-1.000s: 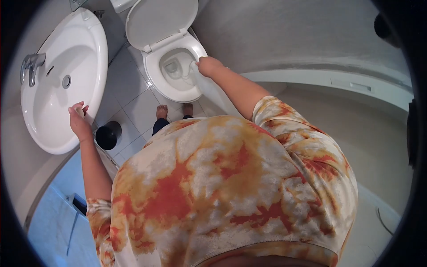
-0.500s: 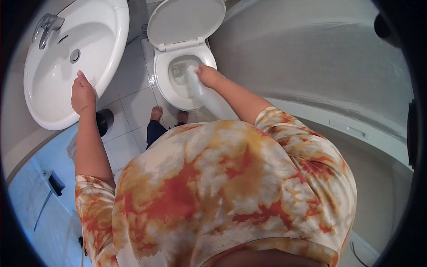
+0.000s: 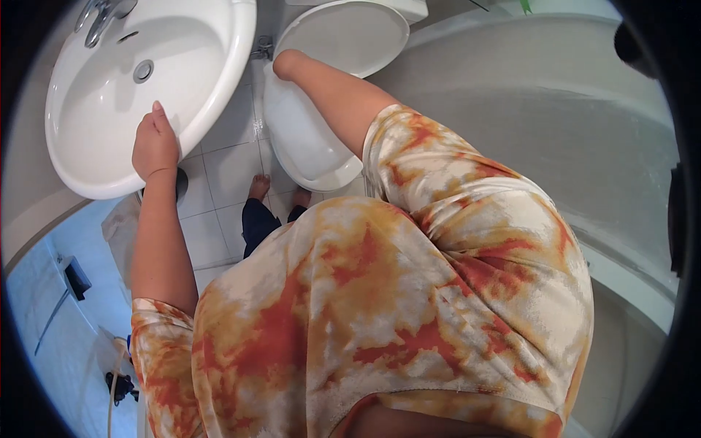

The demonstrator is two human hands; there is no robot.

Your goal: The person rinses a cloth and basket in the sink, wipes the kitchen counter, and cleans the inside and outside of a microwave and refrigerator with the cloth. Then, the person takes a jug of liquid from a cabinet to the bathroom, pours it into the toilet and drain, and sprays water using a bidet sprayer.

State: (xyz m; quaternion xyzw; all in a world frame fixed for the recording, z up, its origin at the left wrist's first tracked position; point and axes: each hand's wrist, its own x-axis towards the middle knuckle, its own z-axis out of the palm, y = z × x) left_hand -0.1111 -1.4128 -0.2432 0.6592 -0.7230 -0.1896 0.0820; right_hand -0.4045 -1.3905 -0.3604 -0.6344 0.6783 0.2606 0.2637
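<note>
On the left, my left hand [image 3: 155, 146] is above the front rim of the white sink [image 3: 80, 157]. Its fingers look folded together, with one tip pointing up toward the drain. What they close on, if anything, is hidden, and I cannot tell whether the hand touches the rim. My right hand [image 3: 288, 66] reaches to the left across the raised toilet lid [image 3: 343, 40] and is closed on a translucent whitish plastic bag [image 3: 296, 120]. Blurred by motion, the bag hangs over the toilet bowl and hides most of its inside. Part of the toilet seat [image 3: 339, 177] shows below it.
A chrome faucet [image 3: 102, 22] stands at the back of the sink. To the right is a large pale tub [image 3: 496, 80] with a raised wall. Bare feet [image 3: 259, 186] stand on white floor tiles [image 3: 230, 168] before the toilet. A pale bag [image 3: 120, 230] is below the sink.
My right hand has swung left and upward from the bowl's right side, drawing the bag across the bowl. The view has shifted; my left hand stays by the sink's front rim.
</note>
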